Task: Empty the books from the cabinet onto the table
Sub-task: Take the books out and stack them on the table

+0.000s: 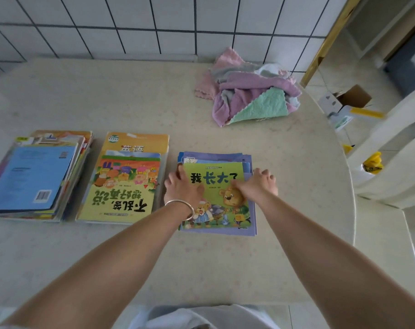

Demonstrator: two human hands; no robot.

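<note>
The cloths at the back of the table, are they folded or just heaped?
Heaped. The cloths lie crumpled in a loose pile, pink, purple and green layers overlapping unevenly, one green corner flipped outward.

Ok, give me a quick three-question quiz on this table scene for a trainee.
1. True or false: both hands rest on the green bear book.
2. Multiple choice: how many book stacks lie on the table? A two, B three, C five.
3. Fill in: the wrist of the left hand wears a ____.

Key:
1. True; the right hand rests on it too.
2. B: the left stack, the middle stack and the right stack under the hands.
3. Bracelet.
</note>
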